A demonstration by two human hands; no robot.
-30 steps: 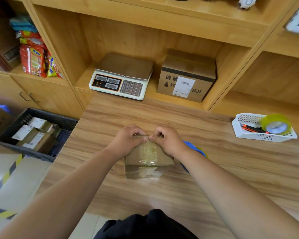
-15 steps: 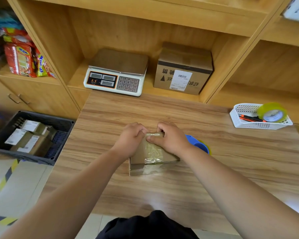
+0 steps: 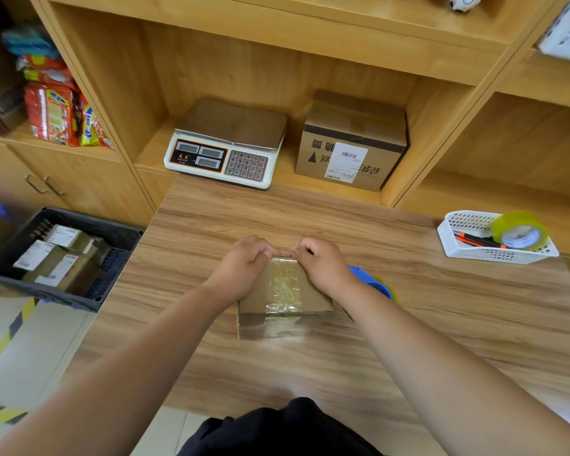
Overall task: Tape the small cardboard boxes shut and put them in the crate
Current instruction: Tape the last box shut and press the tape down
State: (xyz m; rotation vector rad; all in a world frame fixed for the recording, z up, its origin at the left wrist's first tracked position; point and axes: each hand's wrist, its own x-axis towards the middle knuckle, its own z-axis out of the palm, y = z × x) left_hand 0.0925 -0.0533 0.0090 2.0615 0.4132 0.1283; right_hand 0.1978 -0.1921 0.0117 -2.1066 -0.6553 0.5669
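Wooden worktop (image 3: 408, 324): the box (image 3: 283, 291) sits square again, left hand (image 3: 244, 268) and right hand (image 3: 323, 268) pinching its far taped edge, sealing seemingly nearly done.

1 head-worn wide-angle view, facing forward and down, close above the table (image 3: 441, 317), edges apparently blurred

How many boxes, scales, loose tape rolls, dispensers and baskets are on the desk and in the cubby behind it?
Cardboard boxes: 2 (small box, large box)
Scale: 1
Loose tape roll: 1
Tape dispenser: 1
White basket: 1
Total: 6
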